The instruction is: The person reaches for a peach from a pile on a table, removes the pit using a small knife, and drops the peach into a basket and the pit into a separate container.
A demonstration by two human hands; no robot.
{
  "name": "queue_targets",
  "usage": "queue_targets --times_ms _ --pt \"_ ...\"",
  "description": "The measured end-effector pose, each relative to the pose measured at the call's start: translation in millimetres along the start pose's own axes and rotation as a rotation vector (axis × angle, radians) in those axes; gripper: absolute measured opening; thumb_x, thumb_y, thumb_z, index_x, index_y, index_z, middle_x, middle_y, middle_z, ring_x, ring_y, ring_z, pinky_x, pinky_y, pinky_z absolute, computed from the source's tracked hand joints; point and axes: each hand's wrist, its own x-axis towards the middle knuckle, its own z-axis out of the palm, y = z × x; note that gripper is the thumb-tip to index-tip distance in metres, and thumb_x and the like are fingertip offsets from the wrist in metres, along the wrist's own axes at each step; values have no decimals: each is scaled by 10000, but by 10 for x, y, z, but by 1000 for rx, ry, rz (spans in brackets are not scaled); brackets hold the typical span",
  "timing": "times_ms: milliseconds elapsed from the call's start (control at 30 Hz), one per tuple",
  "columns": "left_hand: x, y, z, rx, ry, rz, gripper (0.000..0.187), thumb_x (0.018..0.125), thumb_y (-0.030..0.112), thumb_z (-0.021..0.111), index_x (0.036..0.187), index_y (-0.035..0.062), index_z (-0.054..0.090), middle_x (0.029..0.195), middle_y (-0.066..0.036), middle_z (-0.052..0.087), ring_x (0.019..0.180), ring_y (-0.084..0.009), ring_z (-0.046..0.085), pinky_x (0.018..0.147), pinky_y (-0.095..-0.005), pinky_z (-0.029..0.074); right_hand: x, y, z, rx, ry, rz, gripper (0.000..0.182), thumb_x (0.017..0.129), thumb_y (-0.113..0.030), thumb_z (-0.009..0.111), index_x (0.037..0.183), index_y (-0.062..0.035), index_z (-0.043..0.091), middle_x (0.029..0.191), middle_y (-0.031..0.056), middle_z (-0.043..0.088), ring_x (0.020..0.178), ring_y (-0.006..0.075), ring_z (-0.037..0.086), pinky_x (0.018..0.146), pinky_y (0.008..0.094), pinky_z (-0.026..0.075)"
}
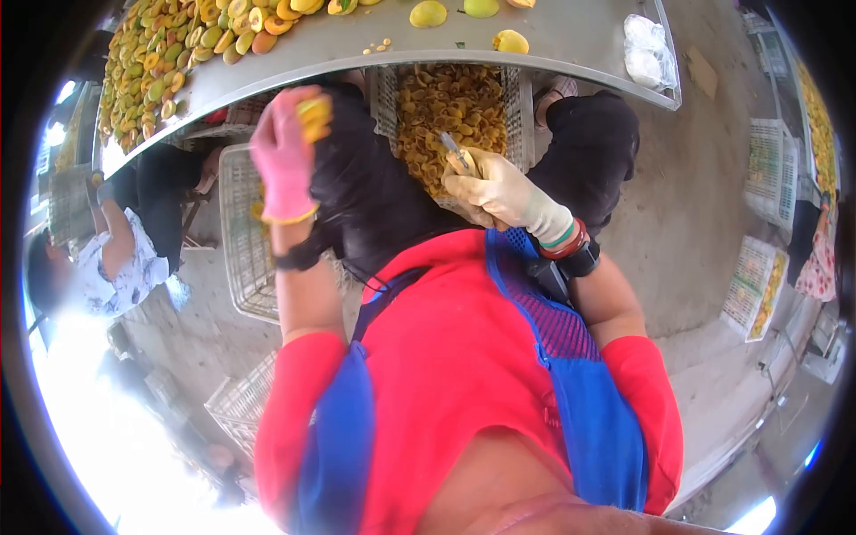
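My left hand (283,156), in a pink glove, is raised at the table's near edge, closed on a yellow peach half (314,118) and slightly blurred. In a white glove, my right hand (504,189) is closed round a short pitting knife (458,155), its metal tip pointing up and left. Below that hand, between my knees, a crate (519,111) holds many brownish-yellow fruit pieces (446,102). Heaped halved peaches (192,45) cover the left of the metal table (374,45). Close to its near edge lies a single yellow peach (511,41).
A white plastic bag (648,53) sits at the table's right corner. By my left leg stands a pale crate (245,236), with another crate (245,401) behind. Left, a person (116,259) works at the table. Fruit crates (753,285) and another person (816,263) are far right.
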Motion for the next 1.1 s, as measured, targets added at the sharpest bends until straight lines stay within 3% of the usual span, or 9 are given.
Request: queue_targets --times_ms 100,233,333,400,467,700,800,933,1100 --pt "111 20 -755 1169 148 -37 523 966 530 551 1109 52 710 1046 -151 730 1014 -374 671 925 -433 506 9 10 -38 81 30 -23 151 965 -181 589 899 -88 492 660 -10 479 447 57 423 387 221 338" --pt "338 -176 -1051 1167 262 51 533 963 513 573 1236 63 660 1256 -179 650 1050 -339 671 933 -418 508 82 -17 -30 99 88 9 108 974 -142 575 917 -87 501 682 -12 492 471 52 424 396 223 339" --pt "458 117 -190 666 84 2 445 945 361 669 1284 74 632 1165 -118 690 1006 -188 665 770 -322 548 165 92 -20 80 117 -41 214 958 -253 608 992 -64 513 664 -25 485 414 66 443 359 231 320" --pt "744 -52 289 551 -160 29 513 929 364 677 1353 92 583 1274 -148 647 1072 -270 666 889 -352 540 174 89 -20 40 142 -37 218 949 -257 609 975 -64 511 656 -24 486 409 72 444 359 238 321" --pt "1197 -408 748 870 -358 431 590 924 473 630 1368 90 562 1375 -178 568 1247 -326 574 979 -429 509 146 50 -16 -11 179 -6 220 939 -257 610 957 -64 507 652 -22 486 409 77 448 359 245 321" --pt "1493 -579 1930 1365 -572 370 655 928 546 580 1450 163 480 1457 -166 505 1321 -313 510 1102 -438 407 137 188 -115 -54 228 9 220 942 -245 580 1002 -44 515 607 -9 480 421 95 464 366 275 351" --pt "1725 -743 1955 1143 -616 336 622 937 537 578 1437 177 496 1437 -172 519 1302 -326 522 1104 -439 403 27 -49 -90 -71 247 78 196 944 -223 578 995 -44 517 609 -13 481 421 83 452 366 276 343" --pt "1527 -509 1639 56 -757 -111 619 998 560 475 1406 97 518 1250 -111 651 970 -182 644 730 -273 529 78 115 -166 34 277 -51 145 951 -179 593 995 -55 532 663 -25 507 450 61 447 395 259 356" --pt "761 -52 1289 -312 -805 -159 717 1008 636 374 1399 50 510 1171 -109 674 791 -94 592 550 -182 430 52 -29 -152 54 352 -221 98 956 -135 613 996 -64 559 728 -38 533 536 44 480 460 242 377"
